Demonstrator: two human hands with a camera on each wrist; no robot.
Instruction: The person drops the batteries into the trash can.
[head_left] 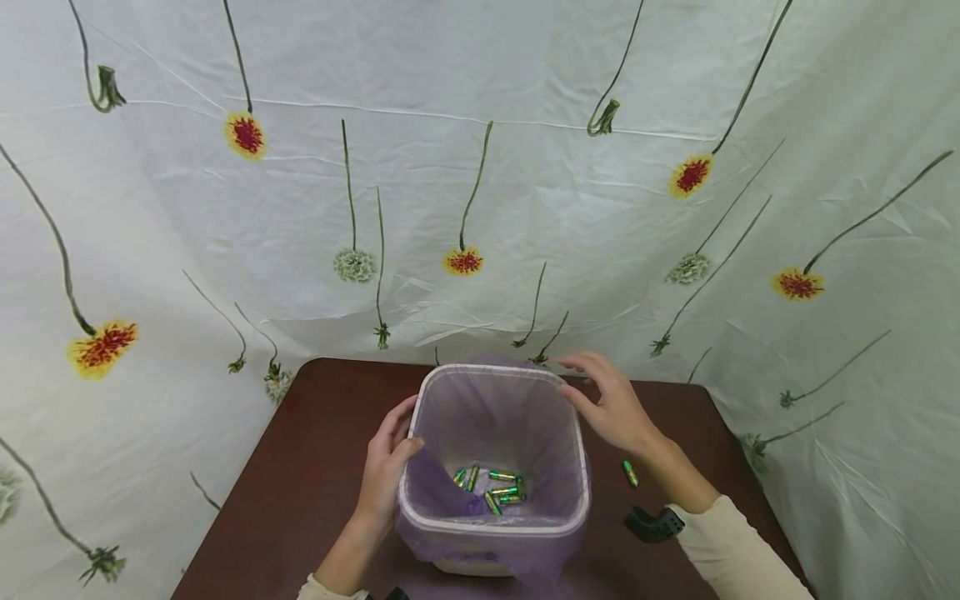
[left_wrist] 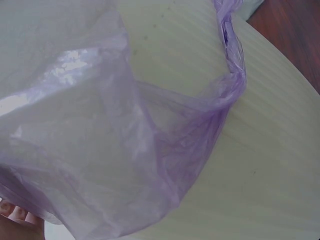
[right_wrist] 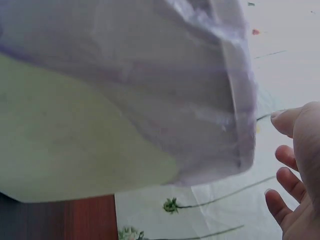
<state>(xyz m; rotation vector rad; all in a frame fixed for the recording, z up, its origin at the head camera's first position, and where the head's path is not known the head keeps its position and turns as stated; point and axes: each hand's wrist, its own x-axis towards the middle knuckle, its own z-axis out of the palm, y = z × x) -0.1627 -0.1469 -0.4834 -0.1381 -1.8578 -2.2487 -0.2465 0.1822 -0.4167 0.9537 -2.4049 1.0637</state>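
Observation:
A white plastic bin (head_left: 582,467) lined with a thin purple bag (head_left: 487,408) stands on the brown table (head_left: 315,450). Several green batteries (head_left: 491,487) lie at its bottom. My left hand (head_left: 400,433) grips the bin's left rim, thumb hooked over the bag's edge. My right hand (head_left: 594,385) is spread at the far right corner of the rim, fingers relaxed. In the left wrist view the bag (left_wrist: 125,150) drapes over the bin wall (left_wrist: 260,175). The right wrist view shows my fingers (right_wrist: 286,122) just clear of the bag (right_wrist: 175,100) and the bin wall (right_wrist: 65,150).
One loose green battery (head_left: 630,473) lies on the table right of the bin, beside my right forearm. A white cloth with printed flowers (head_left: 465,208) hangs close behind and around the table. Bare tabletop shows to the bin's left.

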